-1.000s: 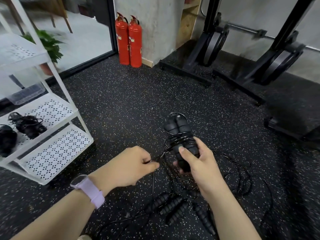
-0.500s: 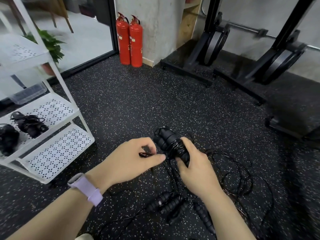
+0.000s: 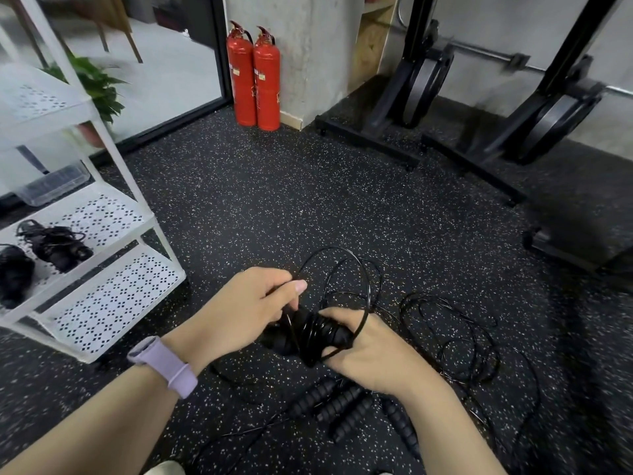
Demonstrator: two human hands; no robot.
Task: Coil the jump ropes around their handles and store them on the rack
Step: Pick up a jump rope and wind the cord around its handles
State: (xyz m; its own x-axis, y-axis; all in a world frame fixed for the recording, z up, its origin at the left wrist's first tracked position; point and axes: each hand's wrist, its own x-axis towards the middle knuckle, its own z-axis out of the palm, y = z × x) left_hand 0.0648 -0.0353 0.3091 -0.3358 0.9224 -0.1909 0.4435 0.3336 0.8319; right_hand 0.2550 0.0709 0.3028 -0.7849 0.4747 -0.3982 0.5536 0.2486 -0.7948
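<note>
1. The right hand [image 3: 371,351] is curled round the paired black handles [image 3: 291,332] of a jump rope, its grip closed on them where several turns of thin black cord [image 3: 313,332] already wrap the middle.
2. The left hand [image 3: 251,305] pinches the same cord between thumb and forefinger just above the handles; a loose loop [image 3: 349,258] of it arcs up and over toward the right hand.
3. A lilac smartwatch [image 3: 162,365] sits on the left wrist.
4. On the speckled rubber floor [image 3: 308,200], just below the hands, lie 4 more ribbed black handles [image 3: 337,404], with slack cord [image 3: 455,341] tangled to their right.
5. At left stands the white perforated rack [image 3: 113,296]; 2 coiled ropes [image 3: 54,243] rest on its middle shelf, and a clear plastic box [image 3: 51,185] sits at the back of it.
6. Farther off, 2 red fire extinguishers [image 3: 255,77] stand against a concrete pillar [image 3: 308,46]; their labels are too small to read.
7. A potted plant [image 3: 96,84] shows behind the rack, and black weight plates [image 3: 424,87] hang on a barbell stand at right.
</note>
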